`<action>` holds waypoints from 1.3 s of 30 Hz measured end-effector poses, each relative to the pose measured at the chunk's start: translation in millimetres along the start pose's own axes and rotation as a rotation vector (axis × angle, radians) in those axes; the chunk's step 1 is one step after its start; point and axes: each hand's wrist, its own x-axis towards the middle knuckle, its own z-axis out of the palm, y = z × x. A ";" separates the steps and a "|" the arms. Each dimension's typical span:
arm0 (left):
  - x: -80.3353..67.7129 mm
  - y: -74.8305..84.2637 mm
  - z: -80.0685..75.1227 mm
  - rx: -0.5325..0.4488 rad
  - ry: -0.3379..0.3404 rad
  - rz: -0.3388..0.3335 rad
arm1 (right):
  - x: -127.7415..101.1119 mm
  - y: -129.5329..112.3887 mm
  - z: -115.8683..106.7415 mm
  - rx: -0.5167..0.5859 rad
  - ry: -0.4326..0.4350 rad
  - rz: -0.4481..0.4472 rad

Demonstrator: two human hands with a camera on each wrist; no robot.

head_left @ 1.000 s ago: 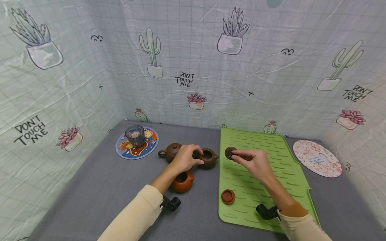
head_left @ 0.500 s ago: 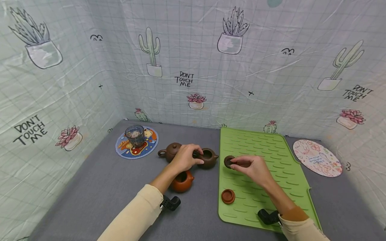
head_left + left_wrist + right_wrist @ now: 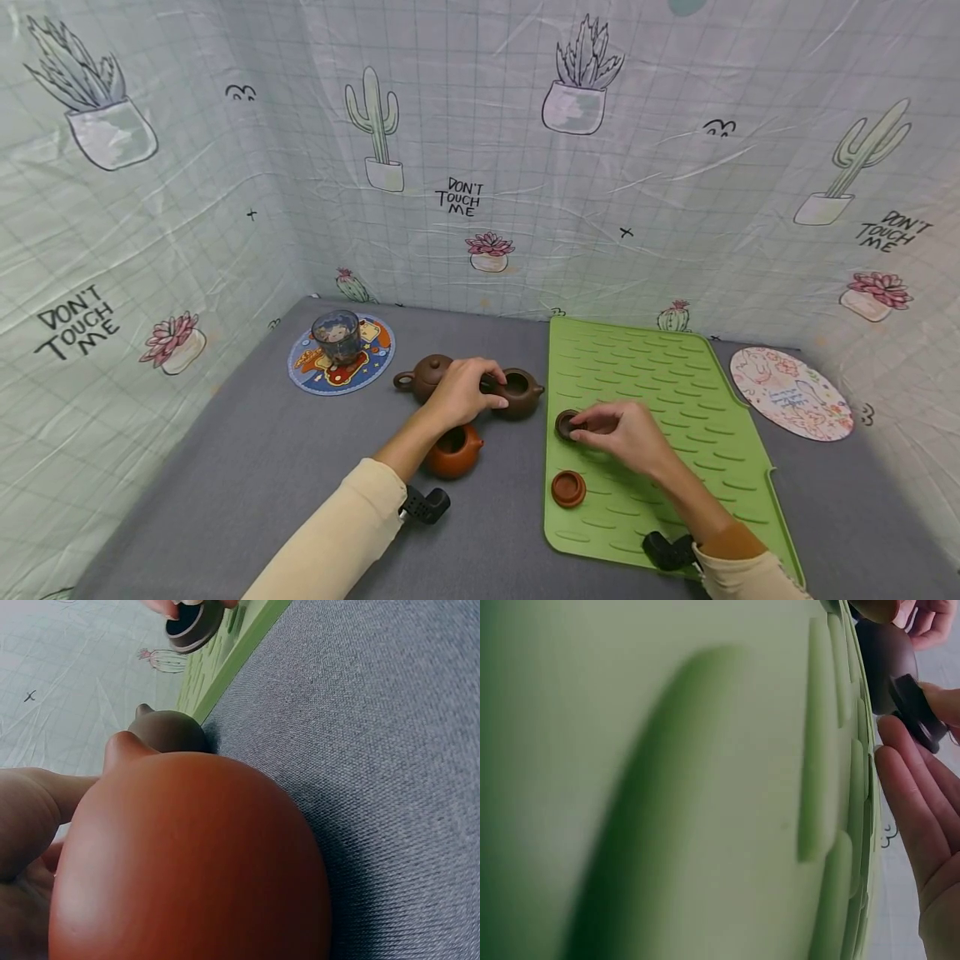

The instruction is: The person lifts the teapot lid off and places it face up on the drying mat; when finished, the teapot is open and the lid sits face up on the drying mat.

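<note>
My left hand (image 3: 491, 393) grips the handle side of an open dark brown teapot (image 3: 519, 392) on the grey table. In the left wrist view that teapot (image 3: 169, 729) shows behind an orange teapot (image 3: 187, 862). My right hand (image 3: 581, 425) pinches a dark brown lid (image 3: 566, 423) low over the left part of the green mat (image 3: 675, 392). The right wrist view shows the lid (image 3: 919, 716) tilted between thumb and fingers (image 3: 915, 810). I cannot tell whether it touches the mat. An orange lid (image 3: 567, 488) lies on the mat nearer to me.
A lidded brown teapot (image 3: 426, 375) stands left of my left hand, and the open orange teapot (image 3: 453, 450) sits under my left wrist. A glass cup (image 3: 336, 335) stands on a colourful coaster (image 3: 360, 367) at the back left. A pale round coaster (image 3: 791, 393) lies right of the mat.
My right hand has carried the dark brown lid down and nearer to me, to the mat's left side. My left hand has stayed on the open teapot.
</note>
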 end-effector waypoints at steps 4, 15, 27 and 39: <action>0.2 0.3 -0.8 0.001 0.000 0.001 | -0.1 1.2 -0.6 -0.018 -0.022 -0.007; -0.1 0.4 -1.6 -0.003 -0.004 0.009 | 2.5 1.9 -1.9 -0.081 -0.073 -0.057; -0.3 0.6 -0.6 0.001 -0.009 0.000 | 7.7 1.4 -6.0 -0.080 -0.143 -0.012; 1.4 1.3 -0.5 0.015 -0.006 0.007 | 7.6 2.9 -7.4 -0.045 -0.155 0.011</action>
